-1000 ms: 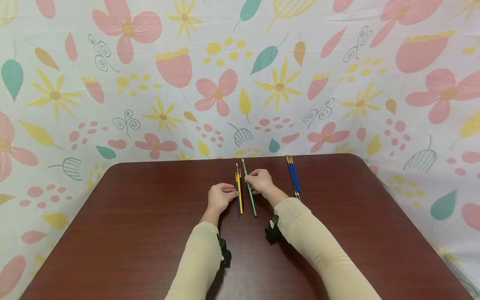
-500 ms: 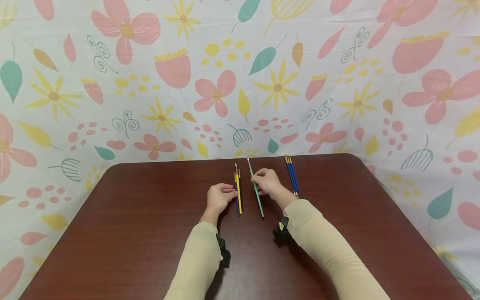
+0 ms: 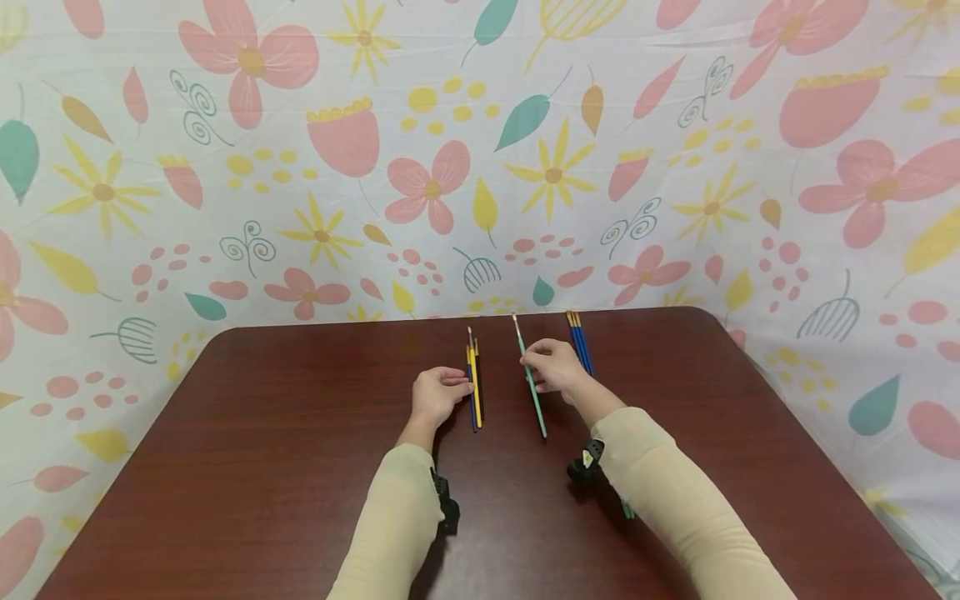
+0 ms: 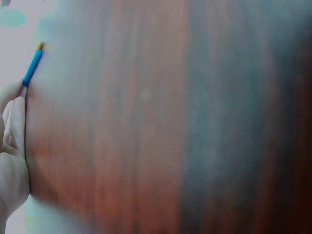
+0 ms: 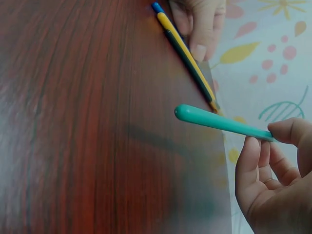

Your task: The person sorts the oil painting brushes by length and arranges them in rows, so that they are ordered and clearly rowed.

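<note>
My right hand (image 3: 553,365) pinches a green paintbrush (image 3: 535,400) between thumb and fingers, bristle end pointing to the back. In the right wrist view, its rounded handle end (image 5: 195,115) is raised above the table. To the left lie a yellow paintbrush (image 3: 477,400), a blue paintbrush (image 3: 473,414) and a black paintbrush (image 3: 482,392), side by side. My left hand (image 3: 437,395) rests at their left side, its fairly straight fingers and thumb touching the blue one. The left wrist view shows only part of this hand (image 4: 13,170) beside a blue handle (image 4: 32,67).
Blue paintbrushes (image 3: 581,346) lie at the back right, partly behind my right hand. Green handle ends (image 3: 627,508) show under my right sleeve. A floral cloth (image 3: 435,242) hangs behind the dark wooden table (image 3: 300,400).
My right hand has moved to the right with the green paintbrush, away from the yellow, blue and black ones. The left hand has stayed in place beside those brushes.
</note>
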Available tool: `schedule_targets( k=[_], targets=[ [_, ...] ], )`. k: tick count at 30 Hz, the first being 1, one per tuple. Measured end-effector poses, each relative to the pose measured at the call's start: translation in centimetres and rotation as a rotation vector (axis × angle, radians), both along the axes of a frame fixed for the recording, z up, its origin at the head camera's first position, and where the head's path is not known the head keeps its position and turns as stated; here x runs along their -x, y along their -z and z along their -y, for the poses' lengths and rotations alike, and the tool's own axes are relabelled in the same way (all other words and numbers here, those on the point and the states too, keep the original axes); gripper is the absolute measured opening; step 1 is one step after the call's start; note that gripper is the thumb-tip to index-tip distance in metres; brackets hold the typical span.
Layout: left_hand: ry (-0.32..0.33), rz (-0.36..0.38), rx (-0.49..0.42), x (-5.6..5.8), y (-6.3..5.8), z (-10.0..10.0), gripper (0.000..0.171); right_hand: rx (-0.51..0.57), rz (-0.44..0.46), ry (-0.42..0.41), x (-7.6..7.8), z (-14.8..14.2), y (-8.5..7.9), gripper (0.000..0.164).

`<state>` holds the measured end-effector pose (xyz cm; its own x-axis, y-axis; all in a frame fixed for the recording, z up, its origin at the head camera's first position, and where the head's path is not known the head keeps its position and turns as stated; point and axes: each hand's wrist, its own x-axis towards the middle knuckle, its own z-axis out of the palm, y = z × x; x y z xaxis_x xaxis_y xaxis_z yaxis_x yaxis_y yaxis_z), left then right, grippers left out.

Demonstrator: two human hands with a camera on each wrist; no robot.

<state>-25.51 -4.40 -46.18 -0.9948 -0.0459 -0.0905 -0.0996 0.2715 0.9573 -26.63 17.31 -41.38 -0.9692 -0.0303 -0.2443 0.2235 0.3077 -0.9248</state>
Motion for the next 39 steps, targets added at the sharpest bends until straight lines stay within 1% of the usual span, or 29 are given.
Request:
schedule_targets(
  k=[5,13,18,24,32,35,39],
  targets=[
    [-0.001,-0.001,-0.002,0.0,0.0,0.0,0.026,-0.005,-0.005,0.013,-0.5,-1.1,-0.3,0.031],
    [0.001,-0.008,-0.007,0.0,0.1,0.0,0.027,0.037,-0.013,0.023,-1.5,-3.3,-0.4,0.031],
    [0.002,-0.003,-0.011,0.0,0.1,0.0,0.028,0.047,-0.015,0.014,-2.0,-4.4,-0.5,0.034],
    [0.001,-0.007,-0.014,-0.1,0.0,0.0,0.028,0.038,-0.047,-0.004,-2.3,-5.4,-0.5,0.031],
    [-0.003,-0.001,-0.007,-0.2,-0.2,0.0,0.027,0.063,-0.034,0.002,-2.9,-6.6,-0.5,0.036],
    [-0.003,-0.002,-0.003,-0.2,-0.2,0.0,0.027,0.069,-0.037,-0.003,-3.2,-7.2,-0.6,0.034],
    [-0.003,-0.006,0.008,-0.1,-0.1,0.0,0.027,0.068,-0.042,-0.03,-3.6,-8.1,-0.6,0.031]
  ],
)
